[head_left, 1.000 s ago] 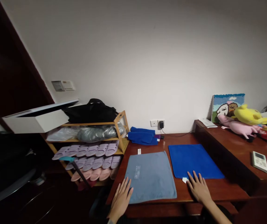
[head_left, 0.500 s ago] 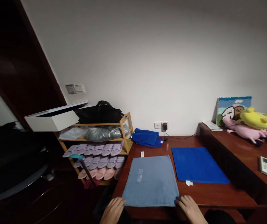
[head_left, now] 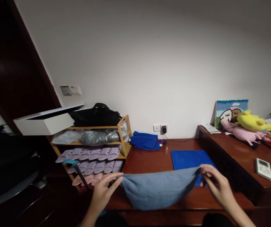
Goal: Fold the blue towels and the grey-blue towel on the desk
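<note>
A grey-blue towel (head_left: pixel 159 189) hangs between my two hands, lifted above the front of the brown table and sagging in the middle. My left hand (head_left: pixel 107 186) pinches its left corner between thumb and fingers. The right corner is pinched in my right hand (head_left: pixel 213 178). Behind the lifted cloth, a bright blue towel (head_left: pixel 187 157) lies flat on the table, its front part hidden. Near the wall rests a folded pile of blue towels (head_left: pixel 146 140).
Left of the table (head_left: pixel 149 162) stands a wooden rack (head_left: pixel 126 148) with rows of slippers, a black bag (head_left: pixel 97 115) and a white box (head_left: pixel 44 125). On the raised ledge at right are plush toys (head_left: pixel 241 134), a picture (head_left: pixel 232 110) and a white remote-like device (head_left: pixel 264 168).
The grey-blue towel lay flat on the table with both hands at its front corners. Now both hands have raised those corners, and the towel hangs off the surface. The view has shifted slightly.
</note>
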### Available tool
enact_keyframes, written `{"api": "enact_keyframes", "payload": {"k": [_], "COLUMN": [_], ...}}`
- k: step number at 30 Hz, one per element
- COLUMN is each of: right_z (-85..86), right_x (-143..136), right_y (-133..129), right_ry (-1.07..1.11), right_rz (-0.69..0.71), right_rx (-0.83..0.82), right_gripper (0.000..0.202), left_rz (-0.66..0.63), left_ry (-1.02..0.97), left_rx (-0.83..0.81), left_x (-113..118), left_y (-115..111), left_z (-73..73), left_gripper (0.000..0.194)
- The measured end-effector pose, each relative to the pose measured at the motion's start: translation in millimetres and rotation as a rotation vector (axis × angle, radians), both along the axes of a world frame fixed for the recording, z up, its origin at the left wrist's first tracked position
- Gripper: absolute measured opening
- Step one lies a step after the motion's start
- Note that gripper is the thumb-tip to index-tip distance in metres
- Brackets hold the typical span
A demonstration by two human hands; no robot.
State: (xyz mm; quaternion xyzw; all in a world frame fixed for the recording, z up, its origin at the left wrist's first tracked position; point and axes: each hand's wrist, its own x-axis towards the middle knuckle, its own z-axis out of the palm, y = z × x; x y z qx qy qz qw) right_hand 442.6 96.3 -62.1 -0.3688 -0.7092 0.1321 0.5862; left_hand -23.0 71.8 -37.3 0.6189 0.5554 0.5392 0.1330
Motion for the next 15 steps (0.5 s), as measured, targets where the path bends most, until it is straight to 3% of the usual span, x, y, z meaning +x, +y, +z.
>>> {"api": "enact_keyframes", "payload": {"k": [4, 8, 11, 15], "right_z": [36.0, 44.6, 39.1, 16.6], "right_x": [45, 89, 121, 152], "right_y": [-10, -8, 24, 116], "right_ry": [-0.165, -0.263, -0.302, -0.367], "right_rz": [-0.236, -0.553, -0.694, -0.751], "right_rx": [0.154, 0.217, 0.208, 0.034], "right_gripper": [0.023, 0.027, 0.030, 0.037], "left_rz": [-0.133, -0.268, -0.331, -0.358], "left_ry": [-0.166, -0.201, -0.199, -0.227], "left_rx": [-0.011, -0.036, -0.041, -0.144], "left_x": [60, 115, 154, 207], "left_y": [4, 23, 72, 186], "left_z": [43.1, 59.2, 50.5, 9.5], "left_gripper": [0.033, 0.030, 0.032, 0.034]}}
